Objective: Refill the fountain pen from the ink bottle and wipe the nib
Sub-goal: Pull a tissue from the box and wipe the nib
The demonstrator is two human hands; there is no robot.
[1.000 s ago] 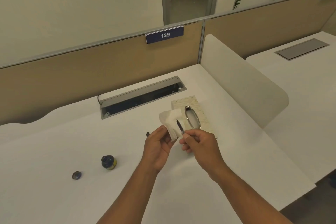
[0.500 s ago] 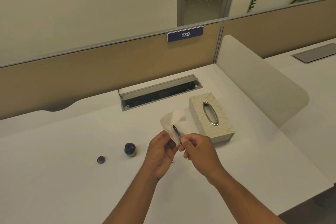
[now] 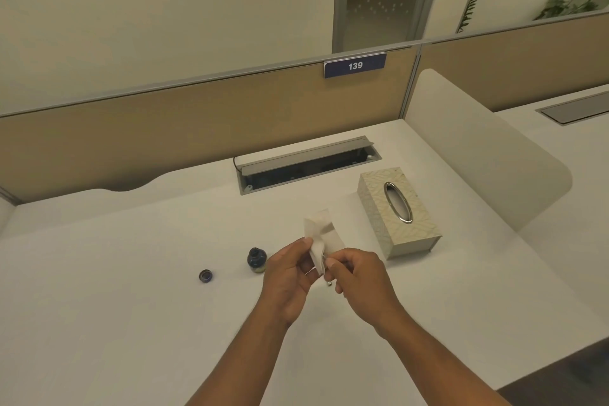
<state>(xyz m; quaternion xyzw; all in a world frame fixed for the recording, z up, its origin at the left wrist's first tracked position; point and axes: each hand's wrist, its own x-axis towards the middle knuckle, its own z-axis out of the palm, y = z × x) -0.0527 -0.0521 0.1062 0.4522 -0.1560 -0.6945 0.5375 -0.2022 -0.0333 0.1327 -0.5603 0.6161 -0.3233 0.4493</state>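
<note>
Tissue (image 3: 321, 234) crumpled white, folded over pen (image 3: 327, 262) (nib hidden), both hands pinching.

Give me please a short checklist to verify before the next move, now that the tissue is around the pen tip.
1. Tissue held by left hand: ok.
2. Fountain pen gripped by right hand: ok, though mostly hidden.
3. Nib covered by tissue: ok, it is not visible.
4. Nib wiped clean: cannot tell.
5. Ink bottle upright on the desk, apart from the hands: ok.
6. Bottle closed: not ok, the cap lies on the desk to its left.
</note>
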